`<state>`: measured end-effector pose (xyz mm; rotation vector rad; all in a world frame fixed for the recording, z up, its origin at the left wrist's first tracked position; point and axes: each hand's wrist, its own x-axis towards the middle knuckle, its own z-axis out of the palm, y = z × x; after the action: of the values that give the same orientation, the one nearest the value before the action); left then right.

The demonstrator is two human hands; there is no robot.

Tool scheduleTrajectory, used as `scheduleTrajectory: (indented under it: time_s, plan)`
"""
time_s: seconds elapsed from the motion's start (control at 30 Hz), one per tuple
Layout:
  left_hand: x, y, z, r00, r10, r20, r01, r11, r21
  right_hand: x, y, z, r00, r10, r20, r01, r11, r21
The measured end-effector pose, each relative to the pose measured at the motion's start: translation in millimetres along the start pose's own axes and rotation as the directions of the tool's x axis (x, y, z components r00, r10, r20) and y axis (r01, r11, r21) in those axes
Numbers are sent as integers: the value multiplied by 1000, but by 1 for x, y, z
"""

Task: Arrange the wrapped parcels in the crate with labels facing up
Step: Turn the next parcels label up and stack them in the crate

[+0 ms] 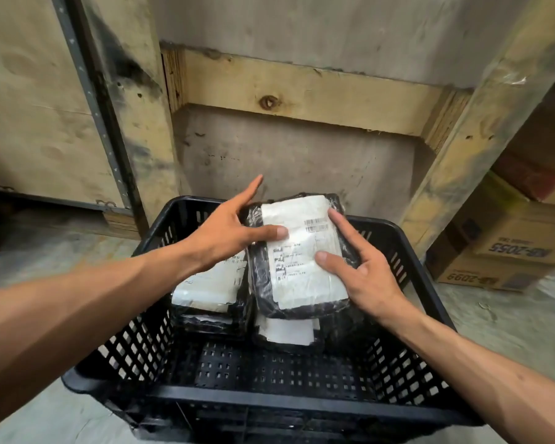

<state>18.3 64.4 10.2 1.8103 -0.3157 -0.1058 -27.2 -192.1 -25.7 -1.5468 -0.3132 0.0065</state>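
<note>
One black plastic crate [269,402] with perforated walls stands on the concrete floor [39,251], in front of a wooden pallet frame [302,91]. Inside it, at the far end, at least three parcels wrapped in black film can be counted; deeper layers are hidden, so the full number cannot be told. The top parcel [298,257] lies on the right stack with its white label [302,270] facing up. A second parcel [212,283] lies to its left, label also up, and a third parcel [285,333] shows under the top one with a white label edge visible.

The left hand [228,232] is spread wide, its thumb pressing on the label and the fingers reaching behind the top parcel's left edge. The right hand [359,264] is also spread, thumb and forefinger resting on the right side of the same parcel. Both hands together hold this one parcel.

Two cardboard boxes [500,251] stand at the right, stacked.
</note>
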Motion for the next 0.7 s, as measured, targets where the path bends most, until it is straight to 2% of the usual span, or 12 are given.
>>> scheduleTrajectory:
  time_s: [0.13,0.2,0.3,0.37,0.47,0.6,0.7]
  plan:
    - [-8,-13,20,1000,14,23,-10,986,-166,6,3,1,990,-59,-125,64,998,29]
    - [-9,-16,25,999,44,28,-38,984,-173,8,1,-5,994,-52,-101,52,999,-8]
    - [-8,-19,24,995,49,91,-35,988,-147,9,-4,-19,1000,10,13,-8,991,-136]
    - [-9,-21,26,988,51,142,-43,997,-64,7,-3,-25,998,43,51,-33,981,-190]
    - [-10,-26,29,982,5,187,-38,985,170,7,0,-28,995,71,69,-55,975,-216]
    - [0,-31,29,964,-83,253,-4,945,328,9,7,-32,990,131,57,-109,951,-290]
    - [9,-35,33,940,-145,310,19,926,378,9,12,-33,982,183,37,-154,907,-392]
